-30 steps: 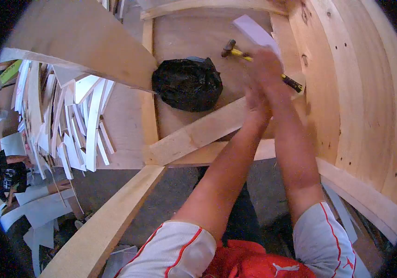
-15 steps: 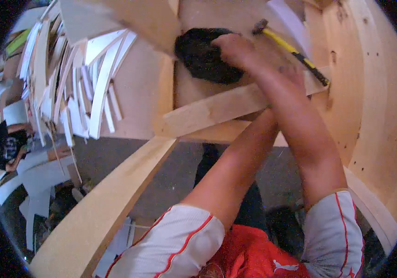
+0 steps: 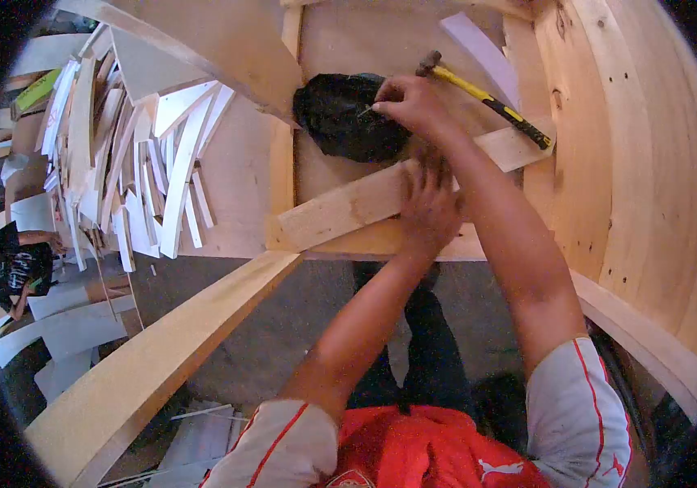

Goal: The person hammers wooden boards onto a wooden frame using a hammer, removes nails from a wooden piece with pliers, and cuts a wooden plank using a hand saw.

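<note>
My right hand (image 3: 413, 104) is over a black plastic bag (image 3: 336, 122), thumb and fingertips pinched on what looks like a thin nail (image 3: 367, 110). Flat on a short wooden board (image 3: 348, 203) rests my left hand (image 3: 432, 207), its fingers stretched out and partly hidden behind my right forearm. The board lies at a slant across the wooden frame. A hammer (image 3: 487, 98) with a yellow and black handle lies beyond my right hand, its grip end over the board's right end.
A long plank (image 3: 169, 358) runs toward the lower left. On the right stands a wide wooden panel (image 3: 641, 163). Several offcut strips (image 3: 178, 179) are heaped at left, near another person (image 3: 19, 264) in black. A pale strip (image 3: 483, 57) lies behind the hammer.
My left hand has come into view on the board from behind my right forearm. My right hand has drawn back slightly from the bag, with a thin piece at its fingertips. The view has shifted.
</note>
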The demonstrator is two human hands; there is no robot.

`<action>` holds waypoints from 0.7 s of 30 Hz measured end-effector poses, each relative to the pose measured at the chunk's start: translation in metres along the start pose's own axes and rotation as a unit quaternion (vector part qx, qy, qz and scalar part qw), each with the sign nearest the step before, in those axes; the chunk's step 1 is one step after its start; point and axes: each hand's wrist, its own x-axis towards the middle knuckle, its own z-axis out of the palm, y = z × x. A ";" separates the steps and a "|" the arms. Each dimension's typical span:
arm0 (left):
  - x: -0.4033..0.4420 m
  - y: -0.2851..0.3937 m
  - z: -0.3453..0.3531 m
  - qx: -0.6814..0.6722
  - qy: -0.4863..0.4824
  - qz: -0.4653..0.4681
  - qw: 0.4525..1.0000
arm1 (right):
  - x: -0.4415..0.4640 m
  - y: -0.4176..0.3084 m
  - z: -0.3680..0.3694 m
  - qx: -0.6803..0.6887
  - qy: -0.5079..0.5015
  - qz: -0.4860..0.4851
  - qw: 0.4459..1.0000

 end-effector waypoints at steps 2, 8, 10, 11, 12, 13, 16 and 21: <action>-0.012 -0.013 -0.034 0.080 -0.070 -0.036 0.994 | -0.010 0.000 -0.006 0.077 0.016 0.015 0.997; -0.086 -0.078 -0.091 0.045 0.018 -0.040 0.998 | -0.058 -0.039 -0.008 0.324 0.008 0.128 0.937; -0.142 -0.098 -0.123 -0.062 0.038 -0.024 0.997 | -0.080 -0.050 0.005 0.355 0.005 0.129 0.926; -0.180 -0.123 -0.132 -0.063 0.028 -0.042 0.997 | -0.090 -0.050 0.018 0.308 0.001 0.102 0.946; -0.213 -0.150 -0.136 -0.102 0.044 -0.123 0.986 | -0.097 -0.045 0.032 0.259 -0.001 0.071 0.963; -0.245 -0.178 -0.140 -0.144 0.068 -0.201 0.967 | -0.106 -0.041 0.046 0.209 0.000 0.041 0.977; -0.261 -0.271 -0.155 -0.067 0.149 -0.274 0.948 | -0.117 -0.050 0.075 0.184 0.037 0.017 0.982; -0.099 -0.283 -0.200 -0.114 0.013 -0.162 0.980 | -0.072 -0.063 0.049 0.042 0.249 -0.010 0.968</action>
